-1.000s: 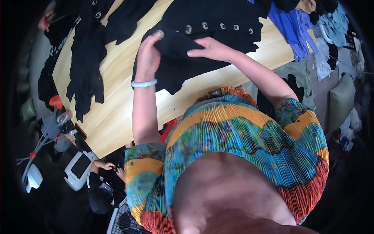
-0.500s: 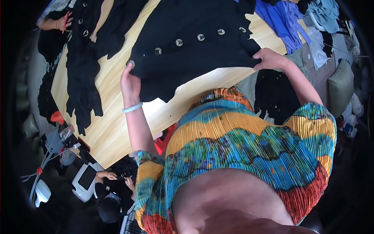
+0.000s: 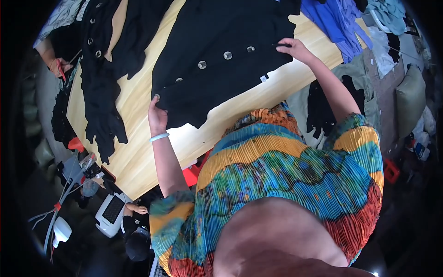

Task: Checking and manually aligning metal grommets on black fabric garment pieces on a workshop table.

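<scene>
A black cardigan with a row of large pale-rimmed buttons lies spread on the light wooden table. Its left border is gripped by my left hand, thumb on top beside a button and the fingers partly hidden by the cloth. Farther off on the right, my right hand pinches a narrow bit of the cardigan's edge between thumb and fingers. A small white label shows at the near edge, between the two hands.
Another black buttoned garment lies left on the wooden table. At far left, a co-worker's hand holds red-handled scissors. Blue-violet clothes lie at the right corner. Below left, another person sits by a white machine.
My right hand has moved away from me and a little left with the cardigan's edge, and the near hem has shifted, baring the white label. My left hand stays at the left border, slightly nearer.
</scene>
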### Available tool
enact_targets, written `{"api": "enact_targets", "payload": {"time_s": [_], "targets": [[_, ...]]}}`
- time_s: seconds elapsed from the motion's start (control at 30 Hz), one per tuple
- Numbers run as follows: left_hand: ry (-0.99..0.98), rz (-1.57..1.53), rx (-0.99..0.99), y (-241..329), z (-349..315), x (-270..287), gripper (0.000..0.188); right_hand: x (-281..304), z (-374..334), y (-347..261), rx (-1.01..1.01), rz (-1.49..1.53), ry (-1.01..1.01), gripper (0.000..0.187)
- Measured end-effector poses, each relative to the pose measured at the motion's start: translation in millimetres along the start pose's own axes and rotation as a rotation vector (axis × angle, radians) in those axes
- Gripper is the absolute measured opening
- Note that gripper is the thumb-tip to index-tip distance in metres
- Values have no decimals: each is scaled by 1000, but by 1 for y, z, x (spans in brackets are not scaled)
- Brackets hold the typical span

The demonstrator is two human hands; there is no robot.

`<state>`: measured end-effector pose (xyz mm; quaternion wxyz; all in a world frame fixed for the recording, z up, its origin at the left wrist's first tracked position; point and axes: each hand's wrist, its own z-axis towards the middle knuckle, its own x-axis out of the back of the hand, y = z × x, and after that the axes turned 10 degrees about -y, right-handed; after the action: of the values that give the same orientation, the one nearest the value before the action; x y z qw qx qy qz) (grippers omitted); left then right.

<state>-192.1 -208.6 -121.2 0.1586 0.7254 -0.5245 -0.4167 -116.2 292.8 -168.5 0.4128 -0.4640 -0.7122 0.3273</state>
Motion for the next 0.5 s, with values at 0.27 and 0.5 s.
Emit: {"api": "enact_targets", "payload": {"time_s": [0.27, 0.5], "targets": [[36, 23, 19, 2, 9, 5, 23, -10, 45, -3, -293, 381, 83, 32], [-29, -86, -91, 12, -9, -13, 26, -1, 22, -28, -186, 343, 110, 32]]}}
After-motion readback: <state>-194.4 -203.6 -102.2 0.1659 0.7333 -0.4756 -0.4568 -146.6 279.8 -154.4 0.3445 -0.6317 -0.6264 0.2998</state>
